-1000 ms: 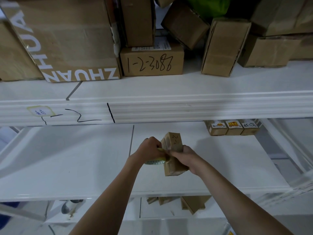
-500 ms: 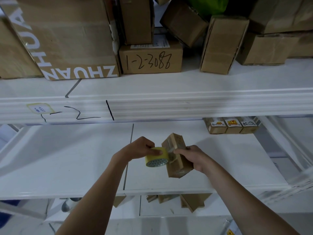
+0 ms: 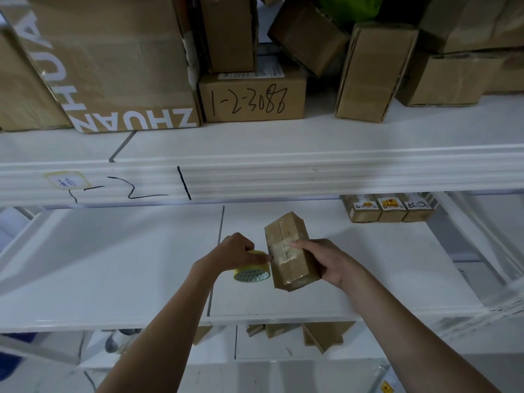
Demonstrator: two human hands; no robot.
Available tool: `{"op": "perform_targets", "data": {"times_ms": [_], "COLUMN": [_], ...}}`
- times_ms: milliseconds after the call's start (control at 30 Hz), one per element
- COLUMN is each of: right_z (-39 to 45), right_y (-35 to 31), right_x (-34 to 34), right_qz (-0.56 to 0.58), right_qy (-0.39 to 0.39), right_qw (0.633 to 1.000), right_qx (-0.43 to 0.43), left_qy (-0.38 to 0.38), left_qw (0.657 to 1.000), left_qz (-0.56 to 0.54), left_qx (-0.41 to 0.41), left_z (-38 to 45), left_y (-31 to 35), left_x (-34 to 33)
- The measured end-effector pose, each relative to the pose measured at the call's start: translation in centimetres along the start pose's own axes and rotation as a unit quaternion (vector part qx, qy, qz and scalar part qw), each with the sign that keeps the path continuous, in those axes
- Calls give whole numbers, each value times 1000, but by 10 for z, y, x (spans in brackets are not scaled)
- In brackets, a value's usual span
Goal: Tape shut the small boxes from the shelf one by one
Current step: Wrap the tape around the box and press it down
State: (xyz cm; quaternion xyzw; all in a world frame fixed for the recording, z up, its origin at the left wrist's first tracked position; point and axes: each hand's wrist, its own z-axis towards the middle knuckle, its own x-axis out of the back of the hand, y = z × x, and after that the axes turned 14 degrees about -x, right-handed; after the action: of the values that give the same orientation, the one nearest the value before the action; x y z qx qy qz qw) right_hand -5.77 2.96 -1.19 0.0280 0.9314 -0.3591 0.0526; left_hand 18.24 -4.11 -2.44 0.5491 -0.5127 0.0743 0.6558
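Yellow tape roll [image 3: 251, 269], gripped by left hand [image 3: 236, 251], has pulled away from small brown cardboard box [image 3: 292, 251] — right hand [image 3: 326, 259] grips box, fingers pressing fresh strip; sealing underway.

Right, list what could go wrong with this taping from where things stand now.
1. The small box is held in mid-air by the right hand alone, above the shelf; pulling the tape roll sideways with the left hand could twist it loose.
2. The tape strip across the box looks wrinkled, so it may not seal flat.
3. The right thumb presses on the strip and might stick or lift it.
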Motion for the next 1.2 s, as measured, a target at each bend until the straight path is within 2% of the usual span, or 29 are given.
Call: {"op": "perform_targets", "data": {"times_ms": [167, 267, 367, 467, 600, 800, 1200], "right_z": [-3, 2, 7, 9, 11, 15, 29], "right_y": [2, 6, 9, 14, 23, 32, 48], "right_x": [1, -3, -7, -1, 10, 22, 28], "right_qz": [32, 57, 21, -38, -86, -81, -13], "right_qy": [-9, 4, 20, 42, 57, 53, 32], "right_qw": [999, 998, 999, 998, 995, 995, 997], "right_qx": [25, 23, 25, 20, -6, -34, -66], "left_qy": [13, 28, 32, 2, -18, -66, -65], "left_qw": [998, 997, 998, 998, 999, 997, 997], "left_qz": [-64, -59, -23, 21, 26, 5, 37], "left_qx": [-13, -37, -51, -60, -44, -40, -28], "left_z": [-4, -3, 4, 8, 8, 4, 16], "left_y": [7, 16, 20, 19, 13, 7, 10], "left_x": [0, 0, 2, -4, -19, -24, -37]}}
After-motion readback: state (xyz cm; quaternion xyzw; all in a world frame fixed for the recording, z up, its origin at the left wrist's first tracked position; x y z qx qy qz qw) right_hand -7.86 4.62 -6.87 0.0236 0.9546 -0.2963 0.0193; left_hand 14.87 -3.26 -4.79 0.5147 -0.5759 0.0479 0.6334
